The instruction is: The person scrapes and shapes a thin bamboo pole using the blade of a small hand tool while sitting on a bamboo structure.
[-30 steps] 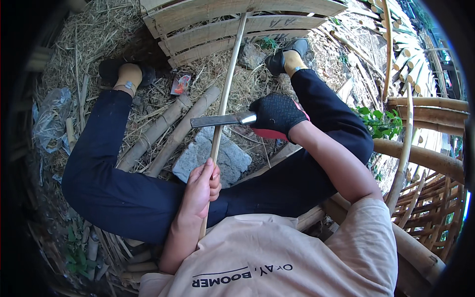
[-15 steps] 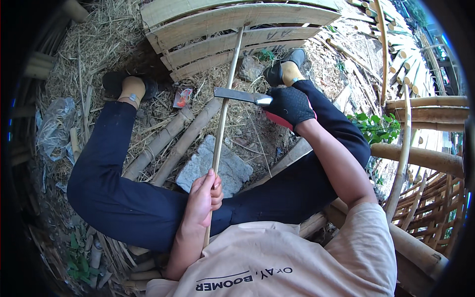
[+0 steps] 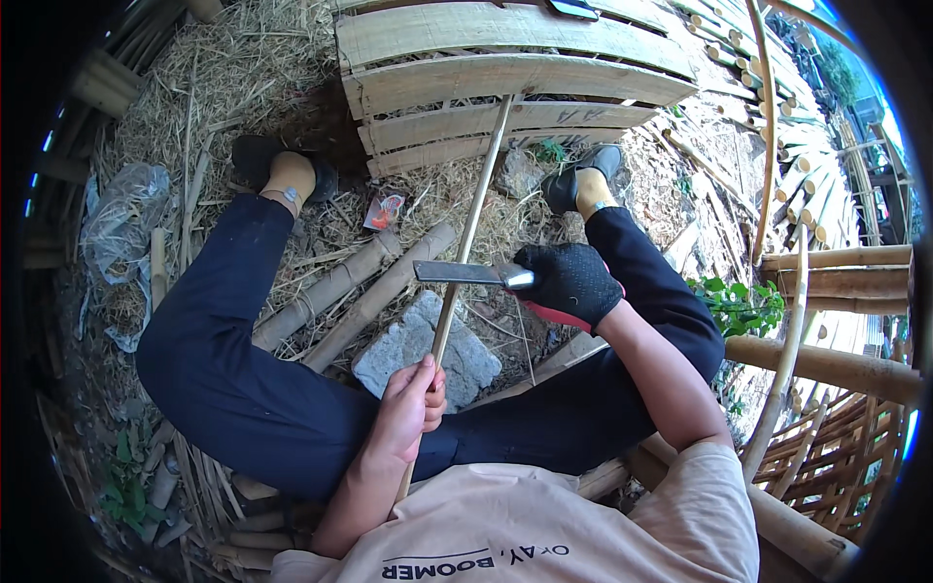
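Observation:
A long, thin bamboo strip [image 3: 477, 212] slants from my lap up to the slatted wooden crate [image 3: 515, 78], its far end against the slats. Low on the strip, my bare left hand [image 3: 413, 406] is wrapped round it. My right hand [image 3: 568, 287], in a black and pink glove, grips the handle of a knife [image 3: 459, 273] with a broad, blunt-ended blade. The blade lies across the strip, a little above my left hand. Which way its sharp edge faces I cannot tell.
A grey stone block [image 3: 425, 350] lies between my legs, beside two bamboo poles [image 3: 384, 291] on straw-covered ground. Clear plastic [image 3: 126, 219] lies at left. Bamboo rails [image 3: 826, 364] and a woven bamboo basket [image 3: 826, 466] stand at right, with stacked poles [image 3: 807, 185] beyond.
The knife has come down along the strip toward my left hand, its blade now more level. My left hand keeps its grip. The whole view has shifted slightly.

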`<move>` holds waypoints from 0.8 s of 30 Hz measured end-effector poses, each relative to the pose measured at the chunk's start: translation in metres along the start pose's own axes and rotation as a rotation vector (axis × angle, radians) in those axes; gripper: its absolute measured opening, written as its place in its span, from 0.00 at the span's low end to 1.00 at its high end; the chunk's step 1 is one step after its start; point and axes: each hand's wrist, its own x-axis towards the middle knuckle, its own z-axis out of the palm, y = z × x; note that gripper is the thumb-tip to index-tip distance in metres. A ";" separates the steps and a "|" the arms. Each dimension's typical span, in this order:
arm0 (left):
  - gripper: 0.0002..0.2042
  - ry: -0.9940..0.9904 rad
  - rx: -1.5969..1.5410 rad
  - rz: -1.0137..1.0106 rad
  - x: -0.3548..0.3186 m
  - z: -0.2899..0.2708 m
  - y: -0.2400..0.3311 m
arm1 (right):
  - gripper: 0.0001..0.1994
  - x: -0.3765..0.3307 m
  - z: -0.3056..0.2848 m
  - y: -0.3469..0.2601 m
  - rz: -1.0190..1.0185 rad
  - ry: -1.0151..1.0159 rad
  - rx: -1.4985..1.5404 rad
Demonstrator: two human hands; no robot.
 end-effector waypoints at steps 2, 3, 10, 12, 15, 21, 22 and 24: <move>0.18 -0.007 0.001 0.006 0.001 -0.001 -0.002 | 0.16 0.004 0.009 0.004 -0.004 -0.070 -0.039; 0.18 -0.004 0.008 0.006 0.001 -0.001 -0.005 | 0.16 0.004 0.011 0.005 -0.006 -0.104 -0.058; 0.19 0.002 0.019 0.007 0.002 -0.002 -0.005 | 0.14 0.011 0.007 0.007 0.098 -0.130 -0.033; 0.18 0.017 0.037 0.006 0.002 0.000 -0.005 | 0.15 0.015 0.010 0.018 0.141 -0.121 -0.049; 0.18 0.018 0.053 0.007 0.003 0.005 -0.003 | 0.15 0.019 0.014 0.042 0.230 -0.067 -0.050; 0.19 0.015 0.049 0.009 0.002 0.003 -0.003 | 0.15 0.022 0.010 0.046 0.285 0.011 -0.102; 0.19 0.012 0.046 0.009 0.001 0.002 -0.003 | 0.15 0.022 0.007 0.043 0.297 0.020 -0.110; 0.19 0.002 0.032 0.008 0.001 -0.003 -0.003 | 0.14 0.023 -0.001 0.034 0.317 0.037 -0.127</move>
